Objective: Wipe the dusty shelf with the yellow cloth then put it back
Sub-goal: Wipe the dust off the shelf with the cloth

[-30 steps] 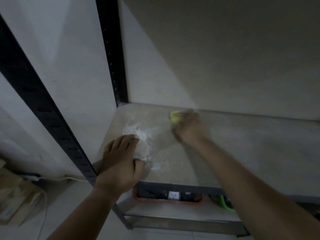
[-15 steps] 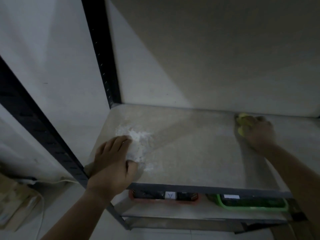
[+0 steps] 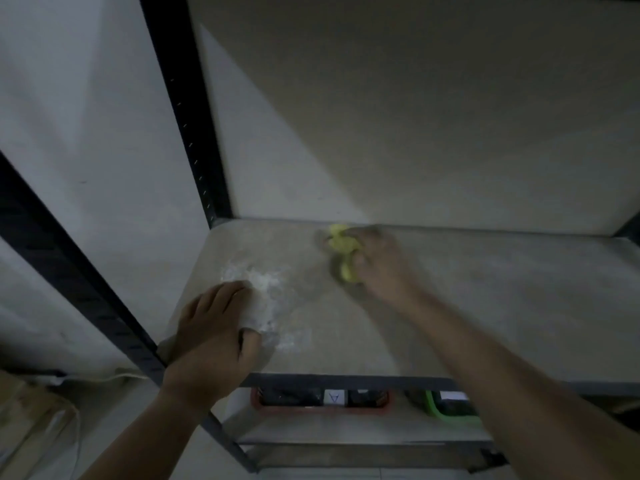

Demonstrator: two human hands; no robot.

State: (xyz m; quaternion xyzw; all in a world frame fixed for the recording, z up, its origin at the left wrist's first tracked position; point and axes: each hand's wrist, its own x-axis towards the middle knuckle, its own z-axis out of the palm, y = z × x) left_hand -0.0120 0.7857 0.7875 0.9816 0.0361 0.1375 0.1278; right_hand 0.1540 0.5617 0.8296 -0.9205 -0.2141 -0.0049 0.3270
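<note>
Yellow cloth [image 3: 341, 242] under right fingers [image 3: 372, 239]

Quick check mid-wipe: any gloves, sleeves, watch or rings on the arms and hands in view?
Both are bare. The left hand and left forearm show no glove, sleeve, watch or ring. The right forearm is likewise uncovered to the frame edge; the right hand is motion-blurred, so a ring cannot be ruled out, but no glove shows.
</note>
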